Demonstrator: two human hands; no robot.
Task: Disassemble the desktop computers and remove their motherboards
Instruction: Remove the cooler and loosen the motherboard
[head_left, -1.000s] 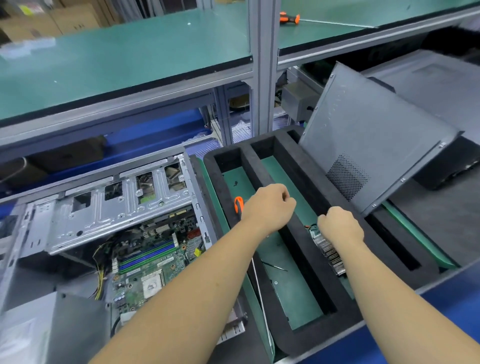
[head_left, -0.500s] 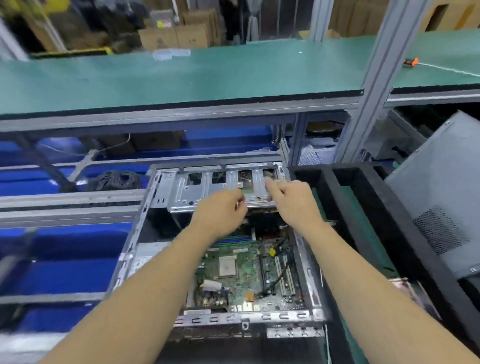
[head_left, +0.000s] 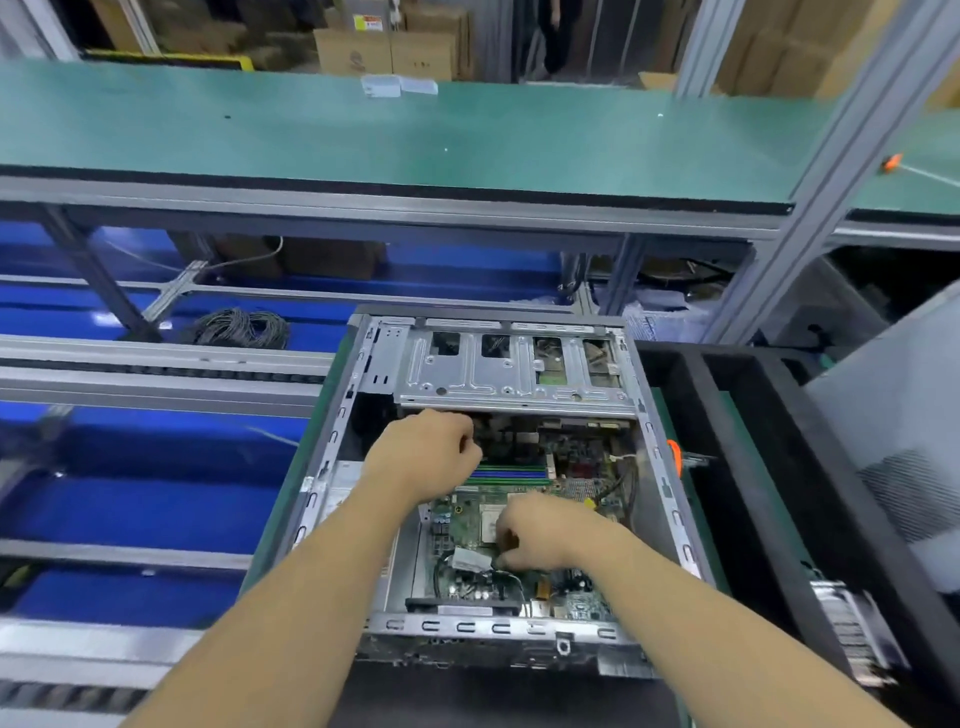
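Head view, only one. Landmark: open computer case (head_left: 488, 488), lying on its side at centre, side panel off, on the worktop (head_left: 156, 644).

Motherboard (head_left: 524, 525) sits inside the case, on its floor, green PCB facing up. Blue and green RAM slots (head_left: 511, 474) run across the board's middle. Silver drive cage (head_left: 511, 371) spans the far end of the case, above the board.

Left hand (head_left: 426, 457) is inside the case, far-left of the board, just under the drive cage edge. Fingers curled; whatever they're around is hidden by the hand, so can't tell whether it's gripping anything.

Right hand (head_left: 545, 535) is lower, over the near half of the board. Fingertips curled down, pinching a black cable (head_left: 506, 577) at its connector beside a white-tagged plug (head_left: 470, 560).

Right of the case: black foam tray (head_left: 737, 467) with long slots, touching the case wall. Orange-handled screwdriver (head_left: 674, 457) lies in the slot nearest the case. Grey side panel (head_left: 893, 431) leans over the tray's far-right side. A blurred metal part (head_left: 852, 629) lies in the tray's near end.

Left of the case, further back: coil of grey cable (head_left: 241, 327) on the blue lower level. Behind and above the case: green shelf (head_left: 415, 140), cardboard boxes (head_left: 389, 52) beyond it.
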